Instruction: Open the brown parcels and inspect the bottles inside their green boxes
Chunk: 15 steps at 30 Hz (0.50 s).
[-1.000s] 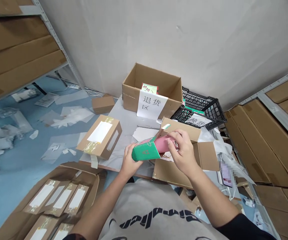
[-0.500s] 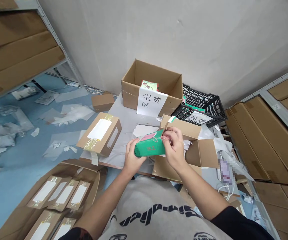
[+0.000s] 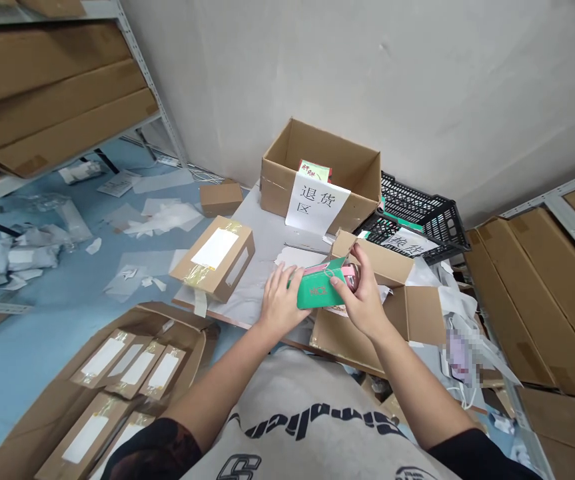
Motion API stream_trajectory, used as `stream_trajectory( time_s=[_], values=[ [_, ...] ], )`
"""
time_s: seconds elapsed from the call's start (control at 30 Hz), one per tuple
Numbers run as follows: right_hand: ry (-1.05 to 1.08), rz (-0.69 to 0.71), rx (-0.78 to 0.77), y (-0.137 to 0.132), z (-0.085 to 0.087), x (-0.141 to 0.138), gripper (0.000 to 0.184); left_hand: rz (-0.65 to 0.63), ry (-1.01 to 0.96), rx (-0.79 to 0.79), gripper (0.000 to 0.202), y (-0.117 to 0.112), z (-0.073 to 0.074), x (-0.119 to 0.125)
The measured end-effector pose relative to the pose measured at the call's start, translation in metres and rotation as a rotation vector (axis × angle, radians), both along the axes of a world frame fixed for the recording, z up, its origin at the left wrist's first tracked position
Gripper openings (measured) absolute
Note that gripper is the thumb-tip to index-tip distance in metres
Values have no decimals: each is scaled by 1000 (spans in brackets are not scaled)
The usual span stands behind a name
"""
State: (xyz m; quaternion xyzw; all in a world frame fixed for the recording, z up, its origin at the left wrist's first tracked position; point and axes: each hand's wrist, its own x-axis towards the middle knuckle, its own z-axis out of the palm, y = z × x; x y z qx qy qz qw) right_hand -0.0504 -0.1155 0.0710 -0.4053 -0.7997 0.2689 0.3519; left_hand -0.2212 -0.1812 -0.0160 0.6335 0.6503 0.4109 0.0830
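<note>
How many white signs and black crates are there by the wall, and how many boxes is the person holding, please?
White signs: 2
Black crates: 1
Box held: 1
Total: 4

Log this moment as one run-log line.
left hand: holding green carton | right hand: pinching carton's open end | below: open cardboard box

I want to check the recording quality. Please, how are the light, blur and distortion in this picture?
Head view: soft, even light without strong glare; the metal shelf upright bends from wide-angle distortion; the green box looks sharp; a pixelated patch hides something at right.
</note>
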Motion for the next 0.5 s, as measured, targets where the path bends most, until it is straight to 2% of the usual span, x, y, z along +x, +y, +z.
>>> stream_trajectory(
  time_s=[0.1,0.23,0.3,0.4,0.5],
  values=[
    [-48,18,9,-4,-3,-5,76,-32,22,35,75,3,1,5],
    [-13,111,-90,-1,2,-2,87,-20,42,34,67,3,-5,3],
    [67,93,-98,7,12,5,85,-16,61,37,64,2,-9,2],
    [105,57,-22,22,34,15,80,-28,60,28,60,1,-11,4],
    [7,170,-21,36,52,16,73,-63,0,-8,60,-1,-9,8]
  ],
)
